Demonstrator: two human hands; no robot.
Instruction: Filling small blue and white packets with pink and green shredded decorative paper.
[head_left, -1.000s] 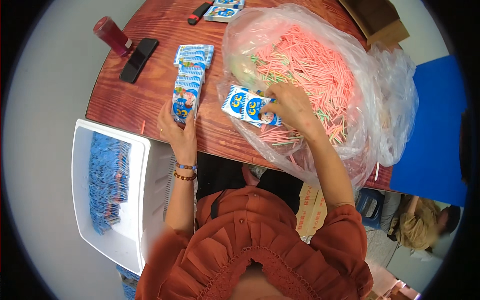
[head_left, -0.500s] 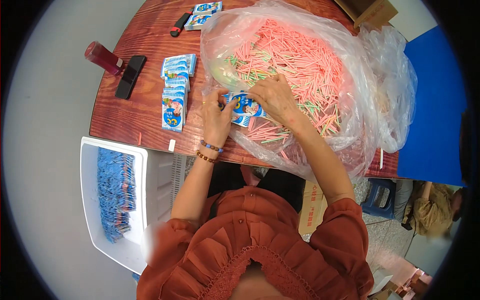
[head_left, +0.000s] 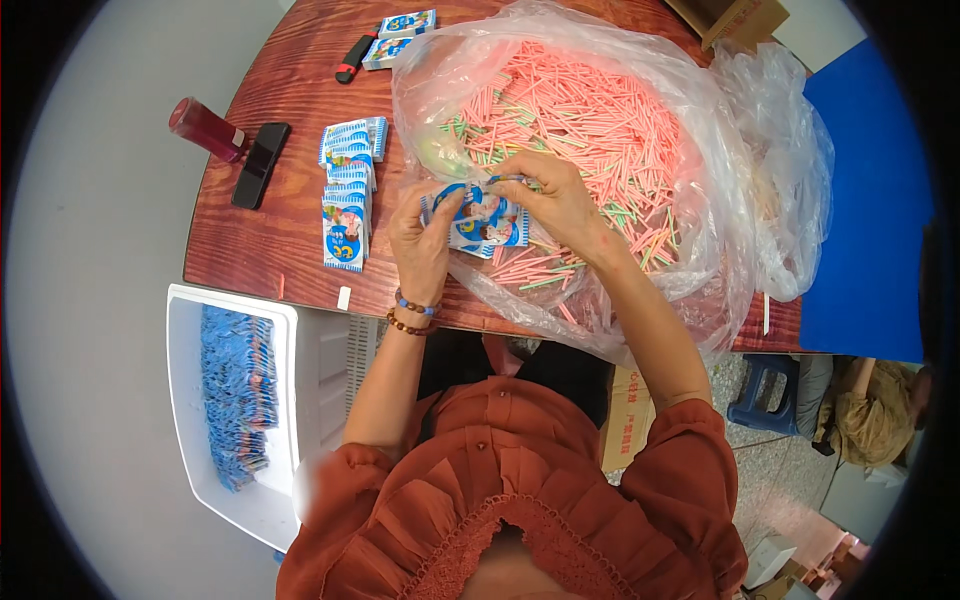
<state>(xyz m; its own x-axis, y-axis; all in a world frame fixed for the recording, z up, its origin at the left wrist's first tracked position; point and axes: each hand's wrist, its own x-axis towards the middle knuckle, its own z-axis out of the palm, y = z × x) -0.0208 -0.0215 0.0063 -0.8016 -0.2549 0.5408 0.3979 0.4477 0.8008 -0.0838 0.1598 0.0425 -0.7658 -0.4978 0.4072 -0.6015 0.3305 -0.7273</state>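
My left hand (head_left: 420, 242) pinches the left side of a small blue-and-white packet (head_left: 477, 207), with its thumb on the front. The fingers of my right hand (head_left: 553, 203) are closed at the packet's top right edge. At least one more packet (head_left: 487, 242) shows just below, overlapped by the first; whether it is held too, I cannot tell. Both hands are over the near left edge of a big clear plastic bag (head_left: 725, 200), which lies open. Inside it is a heap of thin pink sticks (head_left: 610, 110), with some green sticks (head_left: 510, 150) among them.
To the left lies an overlapping row of similar packets (head_left: 346, 225). Beyond are a phone (head_left: 261, 165), a red bottle (head_left: 207, 130), a red-and-black cutter (head_left: 356, 58) and packet stacks (head_left: 408, 24). A white bin (head_left: 183, 400) with blue packets stands lower left; a blue stool (head_left: 763, 395) stands right.
My right hand has drawn back slightly from the heap, its fingers now at the packet's top edge. My left hand has shifted a little left, and more of the packets shows.
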